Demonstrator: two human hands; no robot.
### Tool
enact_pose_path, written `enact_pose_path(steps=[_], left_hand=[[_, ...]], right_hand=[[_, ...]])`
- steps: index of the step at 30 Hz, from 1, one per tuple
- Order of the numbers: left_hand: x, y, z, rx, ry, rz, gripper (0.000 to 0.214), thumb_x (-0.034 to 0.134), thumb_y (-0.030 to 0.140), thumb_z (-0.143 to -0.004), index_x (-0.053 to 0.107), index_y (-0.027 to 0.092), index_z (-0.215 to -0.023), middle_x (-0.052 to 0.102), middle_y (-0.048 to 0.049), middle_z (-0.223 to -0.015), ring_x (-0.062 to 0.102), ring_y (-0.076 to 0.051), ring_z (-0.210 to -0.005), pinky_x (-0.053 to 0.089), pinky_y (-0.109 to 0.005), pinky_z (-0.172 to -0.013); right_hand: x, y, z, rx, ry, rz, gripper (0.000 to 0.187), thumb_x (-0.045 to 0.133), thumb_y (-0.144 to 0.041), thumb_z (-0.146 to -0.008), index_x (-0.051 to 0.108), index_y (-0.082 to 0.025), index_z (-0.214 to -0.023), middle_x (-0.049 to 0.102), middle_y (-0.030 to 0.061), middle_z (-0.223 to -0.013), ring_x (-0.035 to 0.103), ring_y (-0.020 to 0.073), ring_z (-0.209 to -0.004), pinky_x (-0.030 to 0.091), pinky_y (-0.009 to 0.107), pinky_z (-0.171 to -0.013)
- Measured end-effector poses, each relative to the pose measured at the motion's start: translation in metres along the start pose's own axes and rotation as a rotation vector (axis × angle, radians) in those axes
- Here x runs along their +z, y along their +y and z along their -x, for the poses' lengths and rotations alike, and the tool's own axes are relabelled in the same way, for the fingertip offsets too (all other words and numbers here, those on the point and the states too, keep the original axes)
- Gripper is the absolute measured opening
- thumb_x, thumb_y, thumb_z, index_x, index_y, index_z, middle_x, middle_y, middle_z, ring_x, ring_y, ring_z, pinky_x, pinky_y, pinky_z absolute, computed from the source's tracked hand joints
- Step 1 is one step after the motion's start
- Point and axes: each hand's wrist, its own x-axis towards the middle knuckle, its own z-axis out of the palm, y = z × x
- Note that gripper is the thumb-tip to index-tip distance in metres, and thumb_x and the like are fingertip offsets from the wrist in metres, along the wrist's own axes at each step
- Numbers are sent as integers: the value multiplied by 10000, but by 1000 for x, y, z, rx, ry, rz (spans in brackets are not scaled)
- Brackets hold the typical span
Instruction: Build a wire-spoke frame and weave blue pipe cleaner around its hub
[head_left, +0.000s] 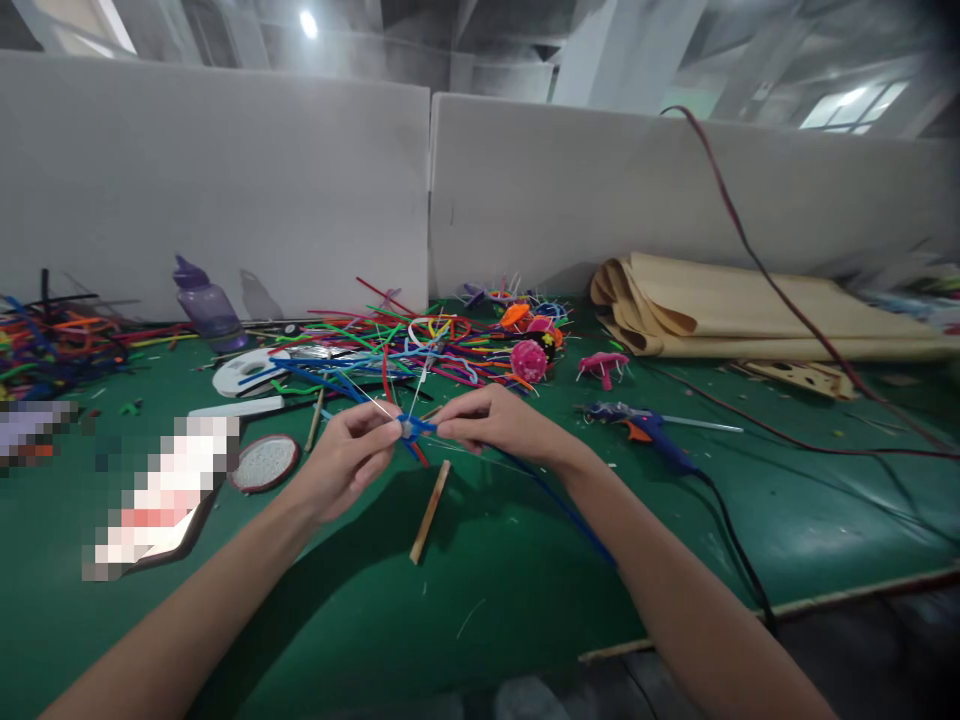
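Note:
In the middle of the head view, my left hand (352, 455) pinches a small blue pipe-cleaner piece (411, 428) with thin white strands sticking out of it. My right hand (487, 420) closes thumb and finger on the blue pipe cleaner (555, 490) at the piece's right side. Its long tail trails below my right wrist toward the forearm. Both hands are raised above the green table, their fingertips close together. Beneath them lies a short flat wooden stick (430, 512). My fingers partly hide the shape of the blue piece.
Behind my hands spreads a heap of coloured pipe cleaners (375, 335) beside a white spool (251, 370). A purple bottle (206, 305) stands back left. To the right lie a blue glue gun (645, 430) with its cord, a pink pipe-cleaner figure (604, 368) and folded brown paper (750, 310).

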Motion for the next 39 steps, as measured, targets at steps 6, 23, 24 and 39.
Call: enact_pose_path(steps=[6, 23, 24, 39], left_hand=[[0, -4, -5, 22, 121, 244, 72, 645, 189, -747, 589, 152, -775, 322, 113, -369, 227, 12, -292, 170, -114, -312], [4, -6, -6, 97, 268, 263, 118, 676, 173, -714, 584, 174, -787, 346, 113, -377, 270, 4, -309, 198, -113, -317], [4, -5, -6, 99, 267, 270, 112, 672, 166, -717, 585, 172, -788, 345, 113, -381, 268, 5, -310, 195, -114, -315], [0, -6, -9, 243, 342, 22, 103, 667, 187, -717, 593, 161, -783, 346, 95, -454, 288, -1, -350, 205, -130, -342]], right_hand=[[26, 7, -8, -44, 271, 50, 274, 558, -357, -783, 689, -153, -912, 609, -13, -570, 532, 92, -480, 413, 206, -486], [44, 1, -6, -156, 488, 188, 203, 552, -285, -796, 702, -223, -918, 700, 19, -939, 643, 171, -839, 479, 276, -747], [40, 1, -7, -131, 461, 174, 200, 557, -289, -789, 703, -208, -899, 705, 25, -867, 639, 157, -755, 478, 261, -680], [-24, 0, 3, 107, 434, -144, 183, 634, -303, -705, 623, -127, -753, 371, -63, -495, 298, 36, -419, 198, 197, -376]])
